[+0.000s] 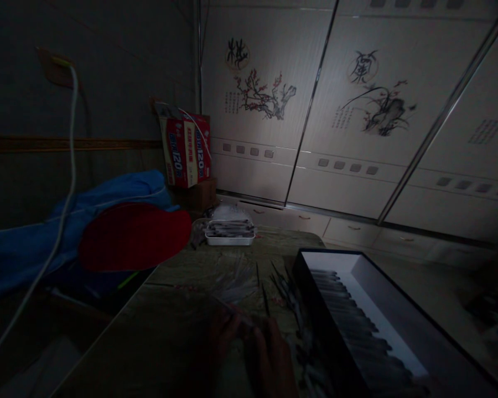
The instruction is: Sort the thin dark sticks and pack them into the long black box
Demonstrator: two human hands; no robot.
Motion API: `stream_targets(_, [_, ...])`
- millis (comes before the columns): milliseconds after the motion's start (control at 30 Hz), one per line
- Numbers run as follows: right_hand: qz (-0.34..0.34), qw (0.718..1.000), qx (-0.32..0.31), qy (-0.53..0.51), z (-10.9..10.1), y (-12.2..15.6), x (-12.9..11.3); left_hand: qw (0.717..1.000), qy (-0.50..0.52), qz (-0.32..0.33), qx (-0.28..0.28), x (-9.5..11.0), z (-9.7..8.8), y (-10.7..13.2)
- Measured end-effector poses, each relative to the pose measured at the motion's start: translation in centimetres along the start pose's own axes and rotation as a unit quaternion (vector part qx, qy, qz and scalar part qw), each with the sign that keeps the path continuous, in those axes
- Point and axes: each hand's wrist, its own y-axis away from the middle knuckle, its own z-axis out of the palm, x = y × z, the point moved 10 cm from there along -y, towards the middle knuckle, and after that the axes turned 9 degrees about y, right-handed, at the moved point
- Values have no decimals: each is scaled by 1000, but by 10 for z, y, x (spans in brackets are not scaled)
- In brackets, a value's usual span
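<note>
In the dim head view, my left hand (224, 327) and my right hand (274, 354) are close together over the table. Pinched between them is a thin pale strip (238, 314), perhaps a clear plastic sleeve; its kind is too dark to make out. Just beyond lies a loose pile of clear thin sleeves (236, 282). A slim dark stick (265, 298) points away from my right hand. More dark, pointed slim pieces (288, 293) lie to its right. Beside them, a long dark-edged box (384, 276) with a white inside holds a row of several dark, slim packed pieces (344, 309).
A white tray (230, 241) of slim wrapped pieces stands at the table's far edge. Left are a red round cushion-like thing (135, 236), blue cloth (112, 190) and a white cable (72, 143). A red printed package (186, 149) sits near sliding cabinet doors (265, 83).
</note>
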Motion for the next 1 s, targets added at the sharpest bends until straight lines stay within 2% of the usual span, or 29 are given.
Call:
stream_targets(100, [-5,996,-60,-61,3,-9,-22,1000,-3,-4,-14,-1,1,0])
stream_targets(167, [-25,995,-59,-76,0,-11,-29,1000,-11,-10,-11,1,1,2])
stream_targets(267, [-31,997,-42,-52,-2,-9,-23,1000,7,-23,-19,7,5,5])
stream_targets(400, [1,1000,-23,-20,-4,-5,-12,999,32,-23,-30,11,9,4])
stream_targets(467, [-1,999,-26,-26,-4,-6,-16,998,39,-25,-38,8,13,3])
stream_targets(567, [-56,995,-61,-53,0,-8,-30,995,66,-56,-55,-2,21,5])
stream_targets(633, [-73,995,-54,-44,-1,-10,-27,995,76,-58,-39,-2,20,8])
stream_targets(700, [-53,999,-3,-8,-8,-10,-10,997,64,-39,-6,7,14,11])
stream_targets(767, [-36,998,38,22,-13,-9,7,1000,21,-15,1,23,10,13])
stream_targets(867, [-13,997,62,36,-14,-5,21,994,-95,35,-49,56,7,9])
stream_targets(933, [5,997,69,41,-16,-1,23,976,-192,68,-70,74,-4,-3])
stream_targets(1000, [6,996,76,51,-20,2,18,944,-312,69,-85,78,-21,-21])
